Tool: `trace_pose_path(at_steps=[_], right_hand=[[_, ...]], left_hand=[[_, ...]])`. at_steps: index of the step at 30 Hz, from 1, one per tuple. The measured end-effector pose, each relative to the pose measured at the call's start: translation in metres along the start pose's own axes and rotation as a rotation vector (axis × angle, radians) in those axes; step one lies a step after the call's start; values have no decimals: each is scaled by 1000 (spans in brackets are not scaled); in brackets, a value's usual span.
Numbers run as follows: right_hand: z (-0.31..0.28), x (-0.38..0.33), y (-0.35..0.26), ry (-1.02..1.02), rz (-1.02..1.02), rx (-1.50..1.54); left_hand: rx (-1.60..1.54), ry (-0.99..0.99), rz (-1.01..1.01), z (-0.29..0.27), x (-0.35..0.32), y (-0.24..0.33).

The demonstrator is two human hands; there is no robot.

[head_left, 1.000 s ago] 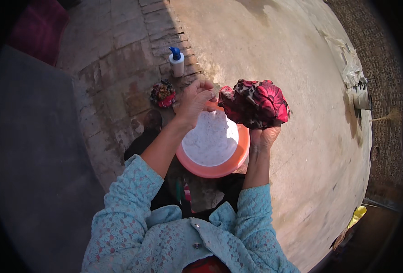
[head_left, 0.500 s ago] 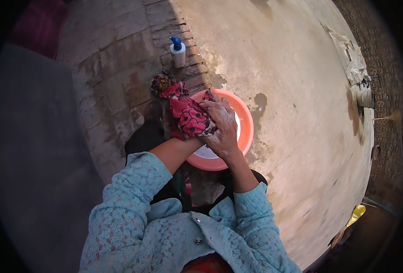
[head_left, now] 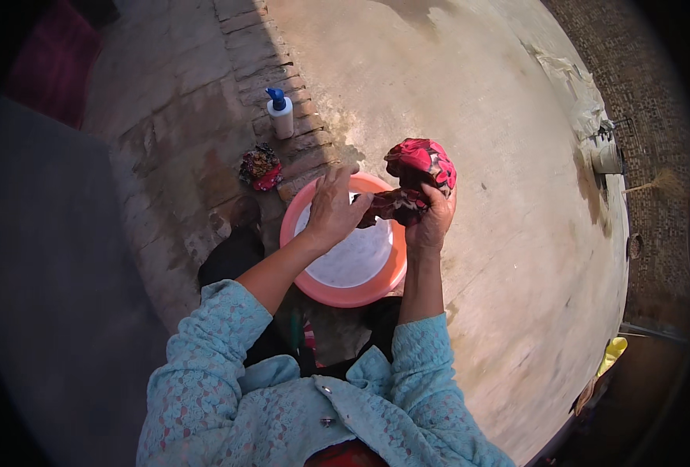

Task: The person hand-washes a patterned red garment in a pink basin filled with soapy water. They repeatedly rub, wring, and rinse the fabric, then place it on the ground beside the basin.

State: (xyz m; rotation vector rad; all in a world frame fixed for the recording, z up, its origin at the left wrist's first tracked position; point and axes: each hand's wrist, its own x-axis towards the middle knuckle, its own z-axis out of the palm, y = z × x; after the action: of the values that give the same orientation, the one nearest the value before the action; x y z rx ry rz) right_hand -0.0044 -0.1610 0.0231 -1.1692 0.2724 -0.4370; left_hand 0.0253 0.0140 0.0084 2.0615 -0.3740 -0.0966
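A wet red, pink and black flower-patterned cloth (head_left: pixel 421 162) is bunched up above the right rim of an orange basin (head_left: pixel 350 296). My right hand (head_left: pixel 432 222) is closed round its gathered middle, with the thumb across the fabric. A darker, twisted end of the cloth stretches left toward my left hand (head_left: pixel 332 210). That hand is over the basin's left side, its thumb and fingers apart and the thumb beside the cloth's end. Whitish, sudsy water (head_left: pixel 349 261) fills the basin.
A white pump bottle (head_left: pixel 281 121) with a blue top stands on the bricks beyond the basin. Nearer lies a crumpled patterned cloth (head_left: pixel 261 167). A light-coloured bucket (head_left: pixel 606 159) is at the far right, by a brick wall. My knees flank the basin.
The flowered cloth has moved right and up, now gathered in my right hand. My left hand has come out from under it with fingers spread. The patterned bundle stays on the bricks.
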Motion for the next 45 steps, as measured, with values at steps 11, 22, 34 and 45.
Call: trace_pose_path(at_steps=[11,22,34,45], right_hand=[[77,-57,-28,27,154,353],[80,-71,2,-86,-348,-557],[102,-107,19,-201,-593,-751],[61,-53,25,2,-82,-254]], left_hand=[[-1768,-355,-374,19,1,-39],[-1316,-294,52,11,-17,-45],[-1608,-402,-35,-2,38,-67],[-1156,-23,-306,15,7,-1]])
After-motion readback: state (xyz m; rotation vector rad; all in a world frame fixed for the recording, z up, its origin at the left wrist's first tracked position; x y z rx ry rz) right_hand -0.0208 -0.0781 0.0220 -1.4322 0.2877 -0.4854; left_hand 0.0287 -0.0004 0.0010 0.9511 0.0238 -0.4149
